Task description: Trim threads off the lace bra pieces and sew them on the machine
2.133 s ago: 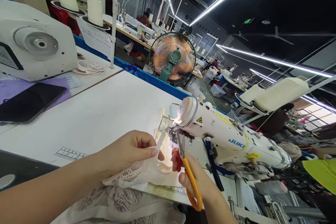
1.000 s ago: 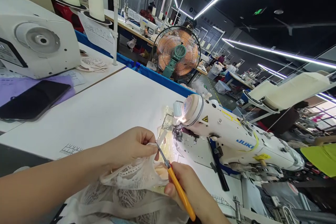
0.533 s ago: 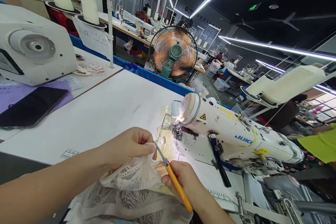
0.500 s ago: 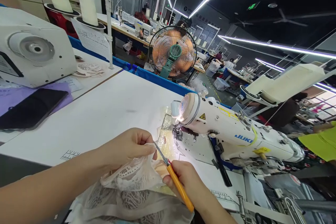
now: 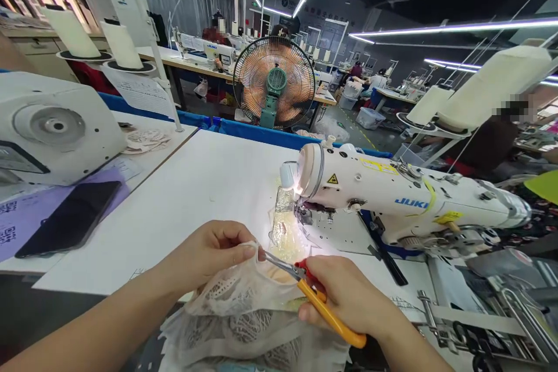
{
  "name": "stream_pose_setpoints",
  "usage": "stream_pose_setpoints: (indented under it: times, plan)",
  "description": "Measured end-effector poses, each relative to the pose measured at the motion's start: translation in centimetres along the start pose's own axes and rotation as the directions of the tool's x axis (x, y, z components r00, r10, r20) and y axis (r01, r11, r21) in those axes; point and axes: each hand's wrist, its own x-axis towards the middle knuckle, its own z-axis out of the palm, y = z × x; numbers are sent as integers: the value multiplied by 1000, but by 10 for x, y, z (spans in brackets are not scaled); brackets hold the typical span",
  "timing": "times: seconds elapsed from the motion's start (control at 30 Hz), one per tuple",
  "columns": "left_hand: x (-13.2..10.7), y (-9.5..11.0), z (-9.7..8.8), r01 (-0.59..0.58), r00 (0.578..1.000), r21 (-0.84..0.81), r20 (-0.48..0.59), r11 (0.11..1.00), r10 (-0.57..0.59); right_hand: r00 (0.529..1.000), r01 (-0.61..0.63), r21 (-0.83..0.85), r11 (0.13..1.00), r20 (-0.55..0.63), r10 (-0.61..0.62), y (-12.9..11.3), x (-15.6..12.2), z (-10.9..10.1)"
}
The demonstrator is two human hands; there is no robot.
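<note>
While left hand (image 5: 209, 253) pinches lace fabric (image 5: 238, 296), right hand (image 5: 351, 296) grips orange snips (image 5: 335, 322).

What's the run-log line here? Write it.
left hand: pinches lace fabric | right hand: grips orange snips, tips at pinched edge | sewing machine: lamp lit

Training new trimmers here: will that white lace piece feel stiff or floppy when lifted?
Probably floppy: the lace piece sags and bunches below the pinch of the left hand. Likely light, as fingertips alone lift it. Its open mesh may snag on the orange snips in the right hand.
</note>
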Motion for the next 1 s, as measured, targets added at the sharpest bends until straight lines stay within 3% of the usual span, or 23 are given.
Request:
stream_pose_setpoints:
  times: [0.27,0.47,0.77,1.0]
  plan:
    - [-2,4,1,-24,997,135,-66,991,33,998,-61,-48,997,-14,60,-3,-3,2]
    - [0,4,4,42,996,79,-80,996,-36,997,-74,-46,996,-34,73,-11,4,2]
    - [2,5,6,25,999,66,-46,998,-22,993,-116,-111,987,-4,117,-15,9,1]
    - [1,7,8,6,999,49,-37,999,-5,989,-140,96,986,-35,144,-2,11,5]
